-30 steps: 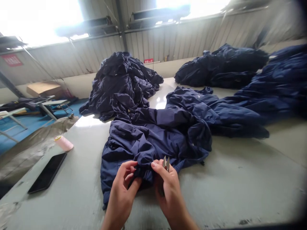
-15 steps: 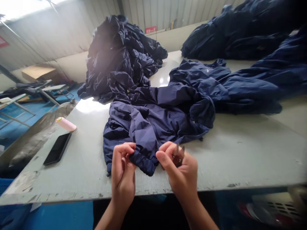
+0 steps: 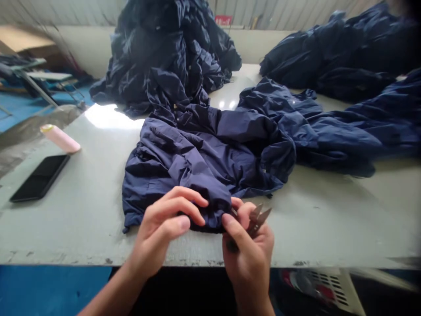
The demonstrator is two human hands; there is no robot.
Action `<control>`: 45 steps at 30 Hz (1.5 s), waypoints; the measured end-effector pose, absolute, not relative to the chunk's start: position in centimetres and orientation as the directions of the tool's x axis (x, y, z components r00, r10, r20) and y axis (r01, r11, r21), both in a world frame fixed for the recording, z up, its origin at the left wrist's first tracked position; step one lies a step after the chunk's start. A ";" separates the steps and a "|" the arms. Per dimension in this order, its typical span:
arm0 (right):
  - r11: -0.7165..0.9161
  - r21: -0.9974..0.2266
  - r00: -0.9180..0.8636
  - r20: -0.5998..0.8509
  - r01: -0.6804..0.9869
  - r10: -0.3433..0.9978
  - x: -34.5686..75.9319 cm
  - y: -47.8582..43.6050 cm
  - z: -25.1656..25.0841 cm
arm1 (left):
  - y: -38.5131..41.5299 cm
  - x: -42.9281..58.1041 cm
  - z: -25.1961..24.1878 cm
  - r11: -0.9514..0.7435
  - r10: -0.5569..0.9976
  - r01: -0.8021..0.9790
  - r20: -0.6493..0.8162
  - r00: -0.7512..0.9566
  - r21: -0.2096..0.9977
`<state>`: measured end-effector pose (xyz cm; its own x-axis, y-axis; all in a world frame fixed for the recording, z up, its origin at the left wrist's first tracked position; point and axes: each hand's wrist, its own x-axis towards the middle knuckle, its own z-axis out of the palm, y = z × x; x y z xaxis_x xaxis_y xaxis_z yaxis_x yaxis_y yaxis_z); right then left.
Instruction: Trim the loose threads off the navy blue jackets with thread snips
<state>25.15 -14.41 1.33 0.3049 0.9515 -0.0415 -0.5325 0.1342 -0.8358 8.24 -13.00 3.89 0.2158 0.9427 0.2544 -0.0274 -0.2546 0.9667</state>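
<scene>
A navy jacket (image 3: 197, 149) lies crumpled on the table before me, with its gathered cuff (image 3: 214, 218) at the near side. My right hand (image 3: 248, 239) pinches the cuff's right edge between thumb and fingers. Thread snips (image 3: 258, 219) are also held in that hand, blades pointing up and slightly parted. My left hand (image 3: 164, 226) is at the cuff's left side with fingers apart and curved. Its fingertips overlap the cloth; whether they touch it I cannot tell.
A black phone (image 3: 41, 177) and a pink thread cone (image 3: 61, 138) lie on the table (image 3: 329, 219) at left. A tall heap of navy garments (image 3: 171, 52) stands behind the jacket, more garments (image 3: 312, 123) at right. Below the table edge is a pale plastic basket (image 3: 335, 285).
My left hand has let go of the cuff and spread its fingers, moving slightly left. My right hand keeps the cuff and snips. The view has shifted, so phone and thread cone appear further left.
</scene>
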 end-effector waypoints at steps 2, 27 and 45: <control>0.109 -0.759 0.293 -0.111 -0.642 0.950 25.3 -14.0 1.4 | -12.5 7.7 3.9 -0.246 0.948 -0.009 0.243 0.205 0.969; 0.045 -0.685 0.296 -0.253 -0.727 0.921 23.6 -11.6 0.0 | -11.0 8.3 1.0 -0.445 0.894 0.515 0.329 0.305 0.733; -0.100 -0.862 -0.062 -0.079 -0.497 0.995 25.5 -9.4 3.4 | -7.5 5.2 6.6 -0.644 0.751 0.545 0.311 0.582 0.537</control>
<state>25.47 -9.39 3.45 -0.0624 0.9949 -0.0794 -0.4971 -0.1000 -0.8619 5.23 -7.55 6.56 0.5824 0.7512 0.3105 0.5448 -0.6443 0.5367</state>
